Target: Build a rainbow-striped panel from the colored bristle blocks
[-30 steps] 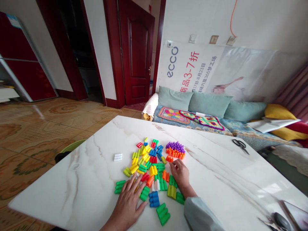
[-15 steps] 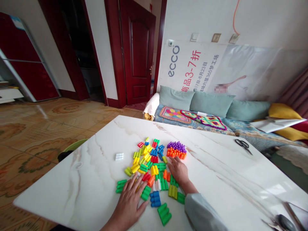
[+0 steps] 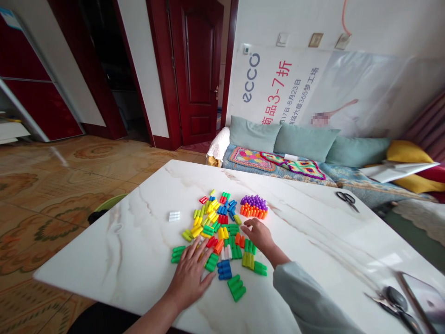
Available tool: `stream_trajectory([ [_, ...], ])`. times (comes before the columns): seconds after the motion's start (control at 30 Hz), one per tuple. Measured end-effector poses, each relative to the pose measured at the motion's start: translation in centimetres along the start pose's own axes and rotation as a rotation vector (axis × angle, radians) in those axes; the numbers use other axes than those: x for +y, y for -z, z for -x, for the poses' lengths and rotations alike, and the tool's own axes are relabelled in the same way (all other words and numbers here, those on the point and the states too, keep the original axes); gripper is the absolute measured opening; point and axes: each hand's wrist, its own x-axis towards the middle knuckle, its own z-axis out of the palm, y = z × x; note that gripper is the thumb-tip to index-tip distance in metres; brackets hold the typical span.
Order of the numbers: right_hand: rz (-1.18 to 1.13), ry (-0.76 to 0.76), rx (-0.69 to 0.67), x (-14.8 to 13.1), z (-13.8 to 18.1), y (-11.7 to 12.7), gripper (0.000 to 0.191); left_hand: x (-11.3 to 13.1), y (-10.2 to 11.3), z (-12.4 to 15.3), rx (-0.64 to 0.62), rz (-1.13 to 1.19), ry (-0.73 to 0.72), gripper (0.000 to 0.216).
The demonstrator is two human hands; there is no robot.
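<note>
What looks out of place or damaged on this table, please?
I see nothing clearly damaged. Only the small white piece seems a little odd: it lies alone, left of the jumbled colourful pieces, while the purple and orange pieces sit in neat rows.

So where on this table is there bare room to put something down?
Bare tabletop lies between the lone white piece and the table's left edge. Another patch spans from the purple and orange rows to the scissors. It is crowded between the left hand and right hand, where coloured pieces lie close together.
</note>
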Motion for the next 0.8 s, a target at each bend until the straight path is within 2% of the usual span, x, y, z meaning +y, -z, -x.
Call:
stream_trajectory([
  [0.17, 0.042, -0.095, -0.151, -1.8, 0.9, 0.3, 0.045, 0.0, -0.2, 0.1, 0.031, 0.007, -0.005, 0.054],
  [0.27, 0.029, -0.154, -0.174, -2.3, 0.9, -0.1, 0.039, -0.1, -0.3, 0.2, 0.033, -0.003, -0.004, 0.054],
  [0.43, -0.025, -0.147, -0.171, -2.3, 1.2, -0.5, 0.032, -0.2, -0.5, 0.2, 0.023, -0.038, -0.007, 0.053],
  [0.53, -0.088, -0.137, -0.110, -2.4, 1.5, -0.5, 0.031, -0.2, -0.6, 0.1, 0.025, -0.045, -0.011, 0.053],
  [0.67, -0.166, -0.122, -0.035, -1.5, 1.0, 0.1, 0.018, -0.2, -0.6, 0.2, 0.033, -0.045, -0.019, 0.053],
  [0.8, -0.239, -0.198, 0.247, 1.4, 0.1, 1.0, 0.019, -0.2, -0.5, 0.1, 0.022, -0.041, -0.010, 0.054],
])
